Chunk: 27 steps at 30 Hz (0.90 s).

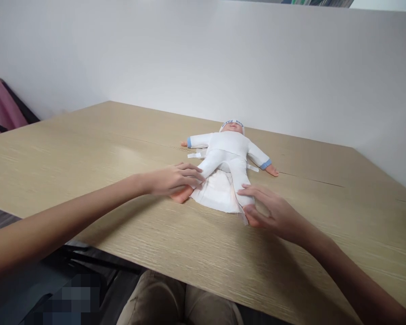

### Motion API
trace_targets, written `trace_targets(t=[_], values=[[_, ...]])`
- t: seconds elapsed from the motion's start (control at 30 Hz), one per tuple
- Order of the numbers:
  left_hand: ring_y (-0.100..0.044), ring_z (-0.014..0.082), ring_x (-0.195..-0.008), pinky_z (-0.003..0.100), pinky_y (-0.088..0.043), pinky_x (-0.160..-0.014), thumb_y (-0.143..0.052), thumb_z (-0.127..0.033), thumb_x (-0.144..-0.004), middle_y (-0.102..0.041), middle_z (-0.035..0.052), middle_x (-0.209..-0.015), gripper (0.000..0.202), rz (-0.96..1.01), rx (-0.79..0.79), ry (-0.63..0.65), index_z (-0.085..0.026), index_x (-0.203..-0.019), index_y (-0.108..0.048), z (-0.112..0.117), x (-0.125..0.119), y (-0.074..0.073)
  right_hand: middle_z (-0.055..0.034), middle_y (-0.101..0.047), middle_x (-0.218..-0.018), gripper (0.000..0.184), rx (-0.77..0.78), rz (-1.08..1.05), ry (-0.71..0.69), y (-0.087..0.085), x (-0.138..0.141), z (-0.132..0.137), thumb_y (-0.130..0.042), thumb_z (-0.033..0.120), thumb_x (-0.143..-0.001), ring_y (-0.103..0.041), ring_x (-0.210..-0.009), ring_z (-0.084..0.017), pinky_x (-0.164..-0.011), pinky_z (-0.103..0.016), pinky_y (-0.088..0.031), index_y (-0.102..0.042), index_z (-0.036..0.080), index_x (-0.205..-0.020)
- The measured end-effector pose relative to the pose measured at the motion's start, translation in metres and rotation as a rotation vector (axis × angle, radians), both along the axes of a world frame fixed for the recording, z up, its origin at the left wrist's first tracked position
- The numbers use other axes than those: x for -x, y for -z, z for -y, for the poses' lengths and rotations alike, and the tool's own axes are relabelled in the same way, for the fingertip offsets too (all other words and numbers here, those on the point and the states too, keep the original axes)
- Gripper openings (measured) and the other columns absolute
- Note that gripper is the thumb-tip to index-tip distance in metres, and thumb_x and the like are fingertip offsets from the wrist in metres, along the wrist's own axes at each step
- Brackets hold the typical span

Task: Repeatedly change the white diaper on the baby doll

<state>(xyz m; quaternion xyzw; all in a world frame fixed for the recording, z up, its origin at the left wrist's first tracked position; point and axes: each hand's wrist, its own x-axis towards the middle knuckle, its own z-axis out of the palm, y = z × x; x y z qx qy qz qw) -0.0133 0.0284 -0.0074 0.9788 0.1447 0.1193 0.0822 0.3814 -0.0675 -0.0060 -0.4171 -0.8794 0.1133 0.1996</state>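
Note:
A baby doll point(228, 151) in a white suit with blue cuffs and a white cap lies on its back on the wooden table point(88, 153), head away from me. A white diaper point(216, 192) is spread under its hips and between its legs. My left hand point(172, 178) lies over the doll's left-side leg and foot, fingers curled on it. My right hand point(272, 212) rests on the other foot at the diaper's corner, fingers bent around it.
A white partition wall point(257, 67) runs along the table's far and right sides. Something pink lies on a dark seat point(2, 108) at the far left. The table's near edge crosses in front of my knees point(176, 300).

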Motion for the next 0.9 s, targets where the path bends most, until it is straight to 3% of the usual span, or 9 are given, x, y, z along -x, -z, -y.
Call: trace_targets(t=[0.1,0.17,0.3,0.43,0.5,0.63,0.73,0.8,0.9], values=[[-0.056,0.0352,-0.143,0.051,-0.047,-0.120,-0.063,-0.036,-0.107,-0.071,0.0067,-0.152,0.034,0.005,-0.002,-0.083,-0.029,-0.140,-0.071,0.013,-0.014,-0.002,-0.0178,-0.073,-0.145,0.049,-0.132,0.085,0.047,0.009,0.016,0.013,-0.071,0.055,-0.104,-0.068,-0.139,-0.040,-0.114,-0.059,-0.058,-0.069,0.023,-0.142],[-0.057,0.0383,-0.135,0.053,-0.048,-0.115,-0.073,-0.046,-0.100,-0.072,0.0096,-0.148,0.039,-0.004,-0.053,-0.140,-0.027,-0.134,-0.073,0.020,-0.023,0.001,-0.0192,-0.073,-0.140,0.044,-0.220,0.106,0.075,0.016,0.025,0.018,-0.070,0.047,-0.105,-0.070,-0.131,-0.040,-0.109,-0.058,-0.060,-0.070,0.021,-0.140],[-0.057,0.0367,-0.126,0.052,-0.047,-0.110,-0.066,-0.029,-0.100,-0.075,0.0096,-0.136,0.024,-0.002,-0.124,-0.245,-0.024,-0.122,-0.074,0.025,-0.033,0.005,-0.0146,-0.077,-0.126,0.029,-0.301,0.102,0.129,0.021,0.032,0.014,-0.052,0.020,-0.108,-0.073,-0.116,-0.033,-0.099,-0.049,-0.059,-0.076,0.023,-0.124],[-0.062,0.0308,-0.108,0.049,-0.046,-0.107,-0.053,-0.035,-0.110,-0.078,0.0068,-0.108,0.024,0.120,-0.027,-0.347,-0.023,-0.113,-0.073,0.012,-0.040,-0.003,-0.0094,-0.077,-0.100,0.020,-0.281,-0.036,0.178,0.011,0.028,-0.006,-0.054,0.024,-0.110,-0.071,-0.093,-0.028,-0.084,-0.041,-0.055,-0.074,0.023,-0.106],[-0.065,0.0289,-0.105,0.048,-0.046,-0.105,-0.050,-0.039,-0.111,-0.076,0.0065,-0.105,0.028,0.236,0.042,-0.400,-0.022,-0.110,-0.073,-0.002,-0.046,-0.011,-0.0083,-0.075,-0.097,0.019,-0.277,-0.159,0.211,0.003,0.024,-0.024,-0.055,0.030,-0.111,-0.070,-0.091,-0.027,-0.085,-0.040,-0.054,-0.070,0.024,-0.101],[-0.066,0.0291,-0.115,0.043,-0.047,-0.103,-0.052,-0.043,-0.107,-0.074,0.0081,-0.120,0.029,0.465,0.216,-0.468,-0.022,-0.110,-0.072,-0.047,-0.067,-0.029,-0.0103,-0.073,-0.109,0.022,-0.304,-0.318,0.295,-0.016,0.016,-0.073,-0.056,0.040,-0.108,-0.069,-0.103,-0.029,-0.095,-0.041,-0.051,-0.069,0.024,-0.100],[-0.065,0.0267,-0.101,0.039,-0.048,-0.095,-0.059,-0.046,-0.102,-0.073,0.0039,-0.103,0.026,0.549,0.439,-0.565,-0.022,-0.101,-0.069,-0.091,-0.085,-0.036,-0.0092,-0.073,-0.103,0.026,-0.193,-0.405,0.390,-0.023,0.013,-0.119,-0.057,0.048,-0.103,-0.066,-0.099,-0.029,-0.093,-0.040,-0.049,-0.066,0.025,-0.095],[-0.063,0.0251,-0.091,0.037,-0.048,-0.089,-0.062,-0.047,-0.097,-0.069,0.0024,-0.090,0.026,0.582,0.554,-0.612,-0.022,-0.092,-0.065,-0.119,-0.096,-0.034,-0.0064,-0.071,-0.092,0.031,-0.082,-0.436,0.445,-0.021,0.013,-0.149,-0.057,0.055,-0.099,-0.063,-0.091,-0.028,-0.088,-0.039,-0.048,-0.062,0.026,-0.088],[-0.064,0.0256,-0.092,0.037,-0.051,-0.089,-0.058,-0.051,-0.096,-0.069,0.0044,-0.088,0.030,0.623,0.638,-0.613,-0.021,-0.089,-0.062,-0.145,-0.112,-0.020,-0.0028,-0.065,-0.080,0.041,0.020,-0.457,0.489,-0.009,0.014,-0.180,-0.052,0.064,-0.097,-0.058,-0.081,-0.025,-0.079,-0.036,-0.046,-0.056,0.027,-0.080]])
